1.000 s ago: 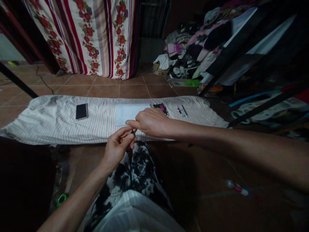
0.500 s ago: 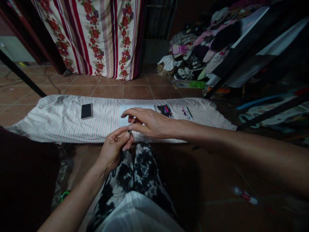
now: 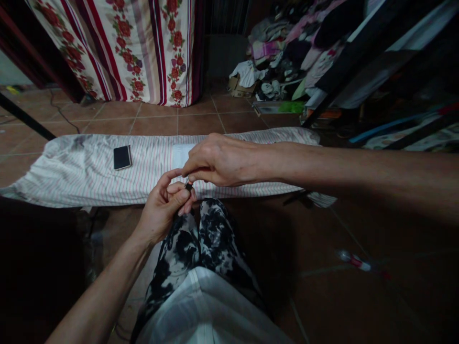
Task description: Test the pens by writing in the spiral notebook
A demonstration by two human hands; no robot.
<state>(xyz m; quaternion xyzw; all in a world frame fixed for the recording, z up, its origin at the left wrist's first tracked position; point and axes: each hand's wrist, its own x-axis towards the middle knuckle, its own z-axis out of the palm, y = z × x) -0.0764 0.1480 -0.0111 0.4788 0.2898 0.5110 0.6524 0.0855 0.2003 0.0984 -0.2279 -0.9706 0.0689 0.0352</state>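
My left hand is closed, pinching a small dark object with an orange part at its upper end between thumb and fingers. Over it, my right hand bends down with thumb and forefinger pressed together at that orange end. What the right fingers grip is mostly hidden. Both hands meet above the front edge of a bench draped with a striped cloth. Just behind them lies a pale notebook, largely covered by the right hand. The pens seen earlier on the cloth are almost wholly hidden by my right arm.
A phone lies on the cloth at left. Dark bars rise at both bench ends. Beyond the tiled floor hang a floral curtain and a heap of clothes. A small bottle lies on the floor at right.
My right hand has turned from outstretched fingers to a downward pinch, and its forearm has risen across the pens. My left hand stays on the small dark object. The view has shifted slightly.
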